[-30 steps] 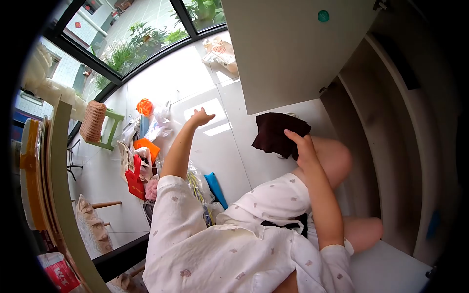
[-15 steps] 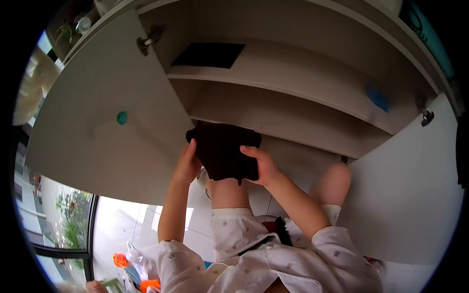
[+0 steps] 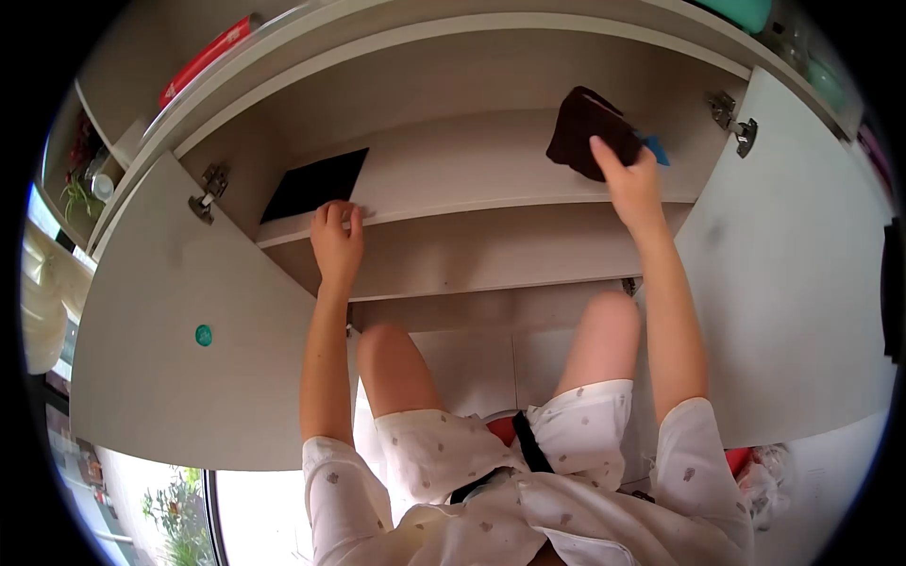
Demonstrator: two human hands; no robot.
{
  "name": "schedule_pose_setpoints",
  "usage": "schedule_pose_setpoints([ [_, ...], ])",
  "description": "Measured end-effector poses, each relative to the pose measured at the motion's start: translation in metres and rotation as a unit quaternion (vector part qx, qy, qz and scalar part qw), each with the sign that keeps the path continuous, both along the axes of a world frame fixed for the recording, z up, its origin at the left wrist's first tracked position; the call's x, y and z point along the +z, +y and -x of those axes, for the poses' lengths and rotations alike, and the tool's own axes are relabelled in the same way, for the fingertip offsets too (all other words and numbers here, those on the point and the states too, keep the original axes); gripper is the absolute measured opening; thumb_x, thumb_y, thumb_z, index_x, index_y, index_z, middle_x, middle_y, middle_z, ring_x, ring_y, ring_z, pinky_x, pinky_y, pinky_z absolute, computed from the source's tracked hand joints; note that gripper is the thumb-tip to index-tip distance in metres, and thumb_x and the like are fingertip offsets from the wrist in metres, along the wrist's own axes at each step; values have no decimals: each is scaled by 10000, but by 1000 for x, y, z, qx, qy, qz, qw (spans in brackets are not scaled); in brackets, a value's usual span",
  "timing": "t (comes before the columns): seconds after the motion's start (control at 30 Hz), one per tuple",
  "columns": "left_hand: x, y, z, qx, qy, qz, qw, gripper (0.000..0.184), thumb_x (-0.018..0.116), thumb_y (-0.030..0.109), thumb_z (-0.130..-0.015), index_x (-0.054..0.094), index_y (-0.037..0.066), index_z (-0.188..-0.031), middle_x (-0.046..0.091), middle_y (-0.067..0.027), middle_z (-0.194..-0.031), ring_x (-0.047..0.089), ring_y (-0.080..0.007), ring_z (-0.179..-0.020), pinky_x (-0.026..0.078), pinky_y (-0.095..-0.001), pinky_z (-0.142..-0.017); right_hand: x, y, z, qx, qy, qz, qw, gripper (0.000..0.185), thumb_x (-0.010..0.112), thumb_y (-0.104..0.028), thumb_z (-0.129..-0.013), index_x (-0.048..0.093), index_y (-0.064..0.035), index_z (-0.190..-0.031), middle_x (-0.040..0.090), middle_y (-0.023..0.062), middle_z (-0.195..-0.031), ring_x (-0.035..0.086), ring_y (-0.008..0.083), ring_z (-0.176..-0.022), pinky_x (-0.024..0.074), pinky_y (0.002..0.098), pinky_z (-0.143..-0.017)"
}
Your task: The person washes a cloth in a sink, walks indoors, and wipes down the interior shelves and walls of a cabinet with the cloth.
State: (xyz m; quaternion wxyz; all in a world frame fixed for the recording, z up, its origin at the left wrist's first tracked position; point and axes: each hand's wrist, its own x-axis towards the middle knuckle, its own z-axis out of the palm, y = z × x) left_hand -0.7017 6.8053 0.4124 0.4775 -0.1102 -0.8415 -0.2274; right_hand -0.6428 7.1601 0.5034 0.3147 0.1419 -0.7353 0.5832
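My right hand [image 3: 630, 184] is closed on a folded dark brown cloth [image 3: 587, 132], thumb on its near face, at the right end of the cabinet's upper shelf. Part of a blue item [image 3: 657, 149] shows behind the cloth and fingers. My left hand [image 3: 337, 241] rests with bent fingers on the front edge of the upper shelf [image 3: 453, 174] and holds no loose object. Just beyond those fingers a flat black sheet [image 3: 316, 184] lies at the shelf's left end.
The left cabinet door [image 3: 189, 349] and right door [image 3: 783, 283] stand wide open on metal hinges. A lower shelf [image 3: 453, 255] runs above my knees. A red package [image 3: 208, 58] lies on the cabinet top. A plastic bag [image 3: 764, 481] sits on the floor at right.
My right hand has carried the brown cloth up and right to the upper shelf. The left hand has let go of it and moved to the shelf's left front edge. The view has shifted.
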Motion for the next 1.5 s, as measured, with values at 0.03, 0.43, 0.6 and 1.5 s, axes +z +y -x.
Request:
schedule_pose_setpoints([
  [0.03,-5,1,0,5,2,17,1000,123,564,159,-781,579,48,-832,559,-104,-902,506,-305,-820,397,-388,-732,5,5,7,-30,21,-148,988,342,539,-177,-815,507,-56,-1133,621,86,-959,594,205,-851,461,316,-753],
  [0.43,-18,23,-8,53,8,61,997,128,545,156,-806,544,35,-847,553,-107,-888,498,-298,-818,398,-382,-724,-48,-29,90,-122,-283,-493,814,818,339,-599,-801,219,23,-1319,203,244,-1360,169,428,-1252,130,538,-999],
  [0.6,-20,24,3,88,8,45,995,129,545,160,-808,542,32,-793,537,-106,-797,483,-288,-766,388,-381,-695,-51,-56,133,-167,-309,-501,791,821,302,-587,-802,154,14,-1343,106,264,-1381,47,449,-1272,38,555,-1003],
  [1.5,66,386,122,-430,-72,331,837,263,622,120,-707,588,155,-965,544,-52,-1022,483,-237,-1004,403,-412,-809,-68,56,56,-133,-59,-509,849,515,466,-321,-746,472,-23,-1166,428,172,-1218,362,287,-1155,253,391,-961],
])
